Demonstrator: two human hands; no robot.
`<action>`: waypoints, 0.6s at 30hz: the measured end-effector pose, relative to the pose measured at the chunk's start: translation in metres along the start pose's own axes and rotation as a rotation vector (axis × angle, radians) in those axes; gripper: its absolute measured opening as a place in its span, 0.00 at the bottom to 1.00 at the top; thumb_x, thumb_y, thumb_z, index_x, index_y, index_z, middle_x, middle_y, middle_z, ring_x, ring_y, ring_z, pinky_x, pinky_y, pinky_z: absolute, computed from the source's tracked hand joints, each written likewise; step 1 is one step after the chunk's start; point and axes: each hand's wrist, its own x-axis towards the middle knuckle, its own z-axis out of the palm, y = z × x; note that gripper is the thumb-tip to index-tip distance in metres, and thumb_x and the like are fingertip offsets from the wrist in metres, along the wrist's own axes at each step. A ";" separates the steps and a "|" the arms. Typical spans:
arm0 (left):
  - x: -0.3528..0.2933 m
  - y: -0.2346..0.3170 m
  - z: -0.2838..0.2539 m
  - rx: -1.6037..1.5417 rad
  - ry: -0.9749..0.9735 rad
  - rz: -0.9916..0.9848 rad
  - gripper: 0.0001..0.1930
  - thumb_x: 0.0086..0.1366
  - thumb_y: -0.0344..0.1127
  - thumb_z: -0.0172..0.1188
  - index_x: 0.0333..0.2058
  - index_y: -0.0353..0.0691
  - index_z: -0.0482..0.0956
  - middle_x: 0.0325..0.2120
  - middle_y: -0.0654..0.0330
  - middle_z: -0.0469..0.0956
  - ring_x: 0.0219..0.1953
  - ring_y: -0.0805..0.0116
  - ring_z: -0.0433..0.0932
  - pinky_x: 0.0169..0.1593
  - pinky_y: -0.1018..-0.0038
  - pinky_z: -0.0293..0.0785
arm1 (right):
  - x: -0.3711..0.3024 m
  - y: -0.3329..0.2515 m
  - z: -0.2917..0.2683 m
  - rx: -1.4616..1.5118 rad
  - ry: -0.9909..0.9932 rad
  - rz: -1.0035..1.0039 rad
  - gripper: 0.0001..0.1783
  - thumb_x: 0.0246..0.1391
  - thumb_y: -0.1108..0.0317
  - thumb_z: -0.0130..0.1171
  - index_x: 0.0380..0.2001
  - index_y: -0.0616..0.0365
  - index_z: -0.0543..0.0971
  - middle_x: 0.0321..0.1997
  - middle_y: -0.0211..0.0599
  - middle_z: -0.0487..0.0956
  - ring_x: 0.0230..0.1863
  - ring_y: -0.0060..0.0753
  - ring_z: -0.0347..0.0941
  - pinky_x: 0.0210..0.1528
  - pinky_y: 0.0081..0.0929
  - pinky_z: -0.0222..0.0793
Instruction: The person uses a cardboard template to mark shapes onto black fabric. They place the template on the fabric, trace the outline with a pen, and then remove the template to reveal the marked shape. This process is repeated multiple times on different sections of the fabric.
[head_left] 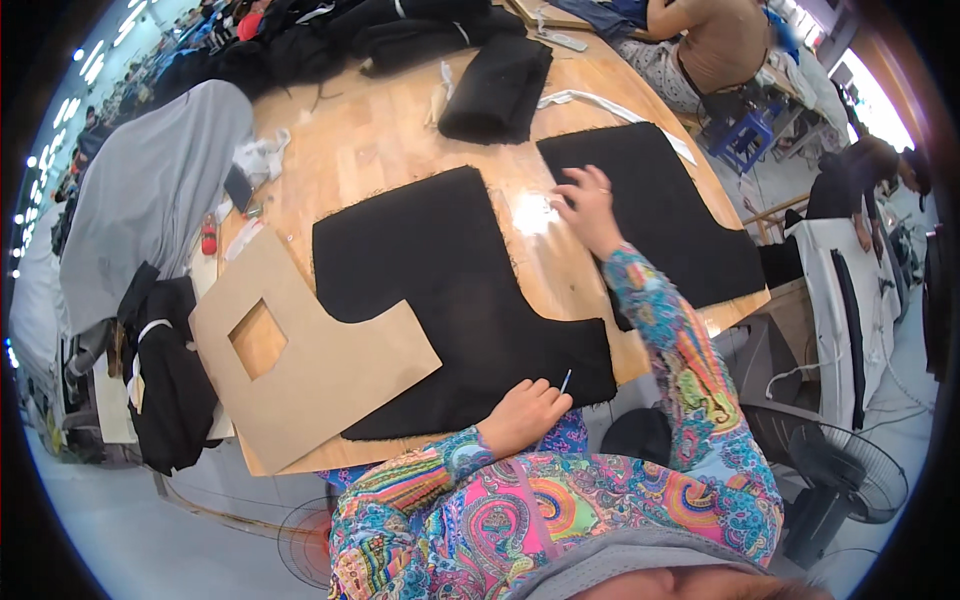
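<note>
A thin pen with a blue tip [566, 381] sticks up from the closed fingers of my left hand [524, 412], which rests at the near edge of a cut black fabric piece [420, 235]. My right hand [592, 208] reaches out over the inner edge of a second black fabric piece [665, 190]. Its fingers are apart and slightly bent, and nothing shows in them; whether they touch the cloth I cannot tell. A brown cardboard pattern [310, 390] with a square cutout overlaps the left part of the first fabric piece.
A folded black cloth bundle [497, 88] and a white strip [620, 108] lie farther back on the wooden table [370, 135]. Grey cloth [160, 180] covers something at left. A standing fan [835, 460] is at lower right. Other people sit and stand beyond the table.
</note>
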 end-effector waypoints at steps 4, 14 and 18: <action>0.012 0.002 0.005 0.020 0.063 0.056 0.05 0.53 0.32 0.53 0.29 0.42 0.69 0.25 0.63 0.71 0.32 0.67 0.71 0.35 0.73 0.66 | 0.034 -0.034 0.076 0.174 -0.011 0.085 0.08 0.42 0.57 0.65 0.26 0.45 0.84 0.47 0.39 0.76 0.56 0.52 0.61 0.58 0.46 0.55; 0.018 -0.007 0.023 -0.355 0.112 0.001 0.09 0.50 0.29 0.58 0.30 0.37 0.69 0.21 0.57 0.73 0.31 0.57 0.74 0.36 0.65 0.71 | 0.062 -0.080 0.138 0.023 -0.060 0.310 0.10 0.38 0.58 0.69 0.25 0.47 0.83 0.44 0.38 0.75 0.54 0.49 0.62 0.54 0.43 0.62; 0.022 -0.012 0.016 -0.734 0.062 -0.260 0.08 0.52 0.28 0.57 0.31 0.38 0.69 0.21 0.54 0.73 0.32 0.53 0.75 0.35 0.62 0.72 | 0.065 -0.079 0.139 0.033 -0.062 0.297 0.08 0.35 0.61 0.71 0.21 0.47 0.83 0.42 0.35 0.75 0.52 0.47 0.63 0.52 0.42 0.63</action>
